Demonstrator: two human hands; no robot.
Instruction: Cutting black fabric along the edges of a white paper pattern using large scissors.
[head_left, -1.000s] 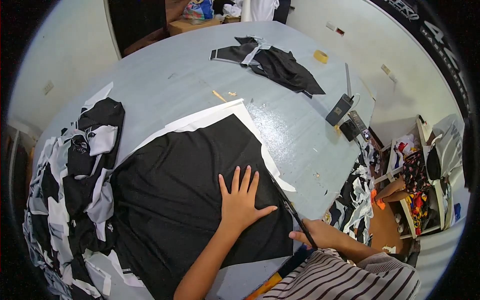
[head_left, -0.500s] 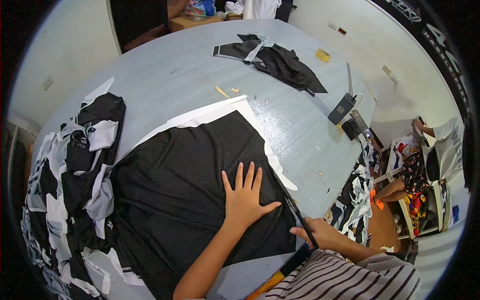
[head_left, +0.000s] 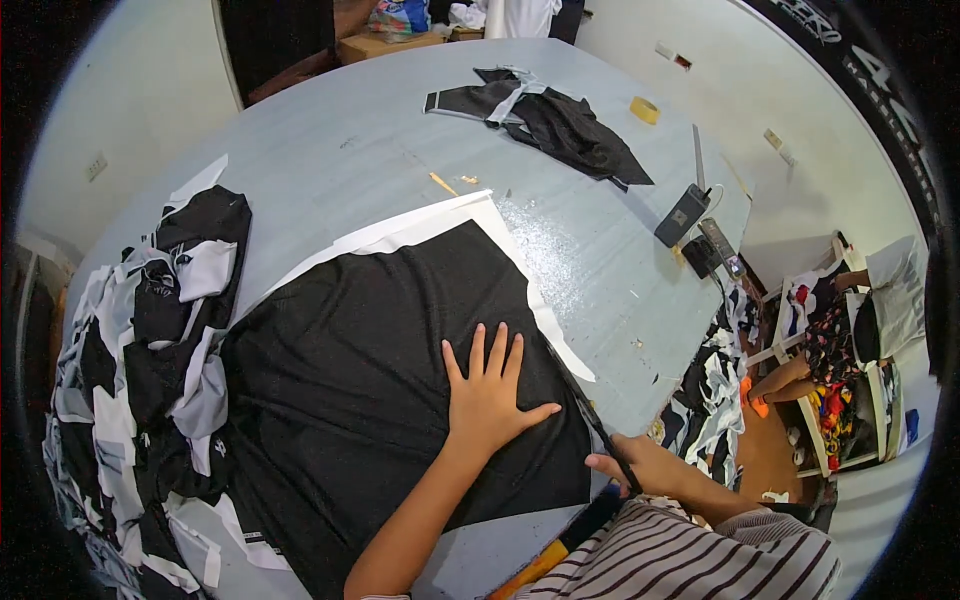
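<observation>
Loose ripples, thumb near the blades

Your left hand (head_left: 482,405) lies flat, fingers spread, gripping nothing, on black cloth (head_left: 370,350) over the table (head_left: 330,180). Your right hand (head_left: 645,465) curls its fingers round black scissors (head_left: 606,432) at the cloth's right edge. Ripples could skew a cut; drifting rightward, your left thumb could get nicked.

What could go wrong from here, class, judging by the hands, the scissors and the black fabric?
1. The left hand has its thumb pointing toward the scissors in the right hand; a slip might nick it.
2. The black fabric is creased, so a cut could come out uneven.
3. The white layer beneath could shift against it.
</observation>
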